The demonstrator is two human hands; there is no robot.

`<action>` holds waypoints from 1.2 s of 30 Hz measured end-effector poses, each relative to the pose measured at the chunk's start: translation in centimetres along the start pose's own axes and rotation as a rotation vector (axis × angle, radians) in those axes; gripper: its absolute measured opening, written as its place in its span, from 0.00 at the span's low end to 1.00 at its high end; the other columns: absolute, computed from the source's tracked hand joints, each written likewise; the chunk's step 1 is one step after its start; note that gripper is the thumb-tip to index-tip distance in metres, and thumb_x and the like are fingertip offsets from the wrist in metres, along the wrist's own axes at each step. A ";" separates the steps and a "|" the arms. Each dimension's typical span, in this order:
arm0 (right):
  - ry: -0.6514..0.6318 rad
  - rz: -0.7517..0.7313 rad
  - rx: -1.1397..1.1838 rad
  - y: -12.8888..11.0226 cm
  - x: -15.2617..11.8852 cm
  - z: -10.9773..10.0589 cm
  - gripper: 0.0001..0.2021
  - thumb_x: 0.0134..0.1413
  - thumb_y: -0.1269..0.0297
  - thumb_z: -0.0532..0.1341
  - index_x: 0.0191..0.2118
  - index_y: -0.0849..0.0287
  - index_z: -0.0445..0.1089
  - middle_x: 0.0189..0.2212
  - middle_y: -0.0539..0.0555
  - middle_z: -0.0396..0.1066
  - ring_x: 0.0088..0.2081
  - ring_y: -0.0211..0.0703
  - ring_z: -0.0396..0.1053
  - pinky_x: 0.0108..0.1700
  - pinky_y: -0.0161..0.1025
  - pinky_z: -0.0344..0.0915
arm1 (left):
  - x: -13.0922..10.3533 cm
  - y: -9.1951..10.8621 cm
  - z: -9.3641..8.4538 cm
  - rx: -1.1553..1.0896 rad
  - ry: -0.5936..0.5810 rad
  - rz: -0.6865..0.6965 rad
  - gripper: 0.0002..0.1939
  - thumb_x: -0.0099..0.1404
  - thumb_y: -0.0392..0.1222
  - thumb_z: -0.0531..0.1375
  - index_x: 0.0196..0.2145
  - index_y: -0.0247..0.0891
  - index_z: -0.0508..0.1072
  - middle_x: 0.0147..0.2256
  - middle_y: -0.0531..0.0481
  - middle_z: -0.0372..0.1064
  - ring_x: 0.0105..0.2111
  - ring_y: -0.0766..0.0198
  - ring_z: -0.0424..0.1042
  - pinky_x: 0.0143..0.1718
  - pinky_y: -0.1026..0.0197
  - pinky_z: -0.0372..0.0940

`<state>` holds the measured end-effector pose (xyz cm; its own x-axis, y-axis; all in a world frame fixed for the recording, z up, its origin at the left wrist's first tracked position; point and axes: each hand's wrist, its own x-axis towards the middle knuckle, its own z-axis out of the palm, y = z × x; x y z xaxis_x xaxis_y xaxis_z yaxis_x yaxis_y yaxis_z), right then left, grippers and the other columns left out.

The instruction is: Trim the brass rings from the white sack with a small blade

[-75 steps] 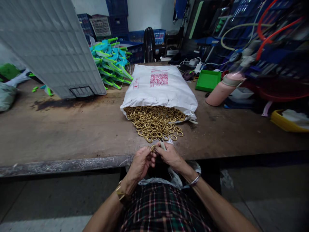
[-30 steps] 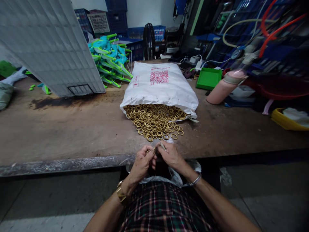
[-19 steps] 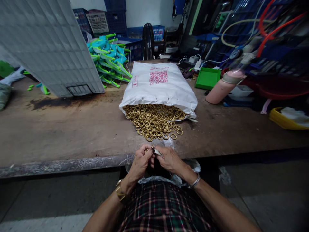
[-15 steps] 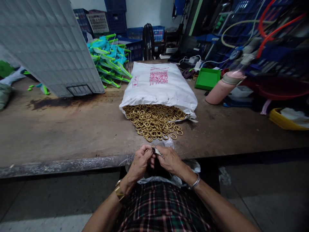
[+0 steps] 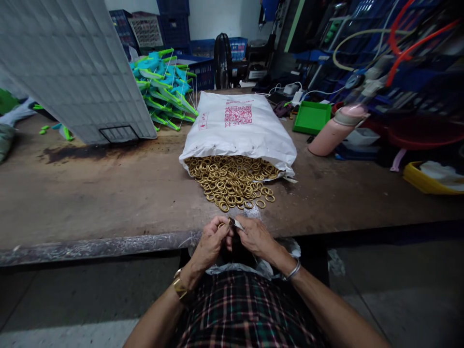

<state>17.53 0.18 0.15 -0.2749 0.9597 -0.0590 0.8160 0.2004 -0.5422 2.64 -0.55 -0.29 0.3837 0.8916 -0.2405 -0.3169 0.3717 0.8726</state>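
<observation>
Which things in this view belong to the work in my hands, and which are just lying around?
Part of the work, it seems:
golden ring in the left hand
small pale piece in the right hand, too small to identify
loose ring pile
white sack

Probably just lying around:
pink bottle
green tray
yellow tray
ribbed grey panel

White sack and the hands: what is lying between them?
The head view shows gold-coloured rings, then a strip of tabletop, between the white sack and the left hand and right hand.
</observation>
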 end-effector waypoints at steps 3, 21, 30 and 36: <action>0.070 0.067 0.048 -0.1 0.3 -0.3 0.08 0.51 0.72 0.49 0.29 0.59 0.65 0.20 0.49 0.62 0.22 0.36 0.57 0.26 0.33 0.48 | 0.0 -0.1 -0.1 -0.030 0.001 0.002 0.14 0.57 0.50 0.58 0.33 0.37 0.62 0.24 0.56 0.62 0.17 0.74 0.59 0.19 0.68 0.60; 0.035 0.090 0.702 -0.8 0.8 0.2 0.11 0.54 0.59 0.52 0.29 0.59 0.65 0.23 0.46 0.65 0.28 0.35 0.61 0.32 0.32 0.57 | -0.2 0.5 0.0 0.109 -0.008 -0.045 0.17 0.56 0.54 0.57 0.33 0.37 0.61 0.22 0.57 0.61 0.16 0.74 0.60 0.19 0.68 0.59; 0.051 0.088 0.584 -1.2 0.9 -0.1 0.12 0.55 0.61 0.49 0.26 0.60 0.63 0.22 0.47 0.64 0.27 0.35 0.60 0.31 0.32 0.55 | -0.2 0.4 -0.1 0.089 -0.023 -0.034 0.16 0.58 0.52 0.56 0.32 0.36 0.62 0.21 0.57 0.61 0.16 0.73 0.60 0.19 0.68 0.59; 0.099 0.062 0.264 -0.6 0.3 0.2 0.10 0.54 0.66 0.48 0.25 0.58 0.61 0.19 0.47 0.61 0.22 0.34 0.56 0.26 0.32 0.50 | -0.2 0.2 0.0 0.053 0.026 -0.020 0.15 0.56 0.52 0.58 0.32 0.36 0.63 0.22 0.57 0.61 0.15 0.75 0.59 0.18 0.68 0.59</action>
<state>16.84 0.25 0.28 -0.1667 0.9857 -0.0239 0.6655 0.0946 -0.7404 2.49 -0.61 -0.09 0.3663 0.8910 -0.2683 -0.2628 0.3756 0.8887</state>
